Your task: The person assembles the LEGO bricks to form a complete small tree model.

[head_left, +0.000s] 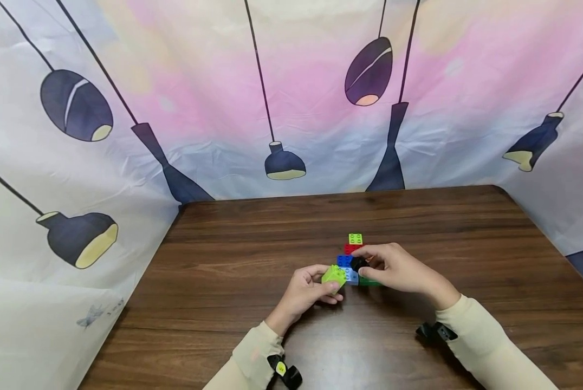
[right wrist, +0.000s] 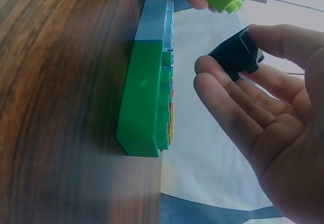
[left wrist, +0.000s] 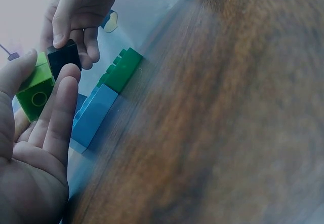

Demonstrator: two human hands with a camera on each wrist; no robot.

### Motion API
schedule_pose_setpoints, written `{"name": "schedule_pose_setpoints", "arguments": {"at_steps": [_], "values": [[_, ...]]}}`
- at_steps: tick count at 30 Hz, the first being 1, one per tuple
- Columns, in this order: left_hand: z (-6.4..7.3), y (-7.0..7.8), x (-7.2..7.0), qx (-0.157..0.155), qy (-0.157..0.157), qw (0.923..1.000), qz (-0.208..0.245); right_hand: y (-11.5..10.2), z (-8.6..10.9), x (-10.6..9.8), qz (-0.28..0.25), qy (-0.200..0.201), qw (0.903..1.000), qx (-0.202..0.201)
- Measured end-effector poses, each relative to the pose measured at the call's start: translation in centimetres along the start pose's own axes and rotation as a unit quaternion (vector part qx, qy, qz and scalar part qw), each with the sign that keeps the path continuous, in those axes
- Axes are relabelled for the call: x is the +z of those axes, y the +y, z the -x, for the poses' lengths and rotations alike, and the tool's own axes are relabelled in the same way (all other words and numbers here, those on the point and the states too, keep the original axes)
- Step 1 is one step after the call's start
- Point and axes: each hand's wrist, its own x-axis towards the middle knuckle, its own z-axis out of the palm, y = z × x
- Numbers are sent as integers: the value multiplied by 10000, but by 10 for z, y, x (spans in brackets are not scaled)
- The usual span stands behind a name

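My left hand [head_left: 307, 290] holds a lime green building brick [head_left: 334, 275] between thumb and fingers, just left of the laid-out bricks. A black brick [right wrist: 237, 53] is pinched by my right hand [head_left: 400, 271], its studs showing in the right wrist view. The two hands face each other, close over the row of bricks. On the table below lie a light blue brick [left wrist: 94, 115] and a green brick [right wrist: 142, 97], end to end along the near side. Behind them are a blue brick [head_left: 344, 260], a red brick [head_left: 350, 248] and a small lime brick [head_left: 355, 238]. My right hand hides part of this group.
The dark wooden table [head_left: 223, 260] stretches out on both sides of the bricks. A printed cloth [head_left: 311, 81] with hanging lamps hangs behind its far edge. Wrist cameras are strapped over both sleeves [head_left: 481, 336].
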Motion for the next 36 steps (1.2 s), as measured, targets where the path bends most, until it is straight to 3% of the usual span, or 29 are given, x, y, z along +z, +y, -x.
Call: {"name": "schedule_pose_setpoints", "arguments": {"at_steps": [10,36], "values": [[-2,-1,1,-42,-66,9999,-102,0,-2,3,-173,314,9994,-26],[-2,0,3,-41,-19,9998,-215,-12,-7,18,-1104,322,9933,-69]]}}
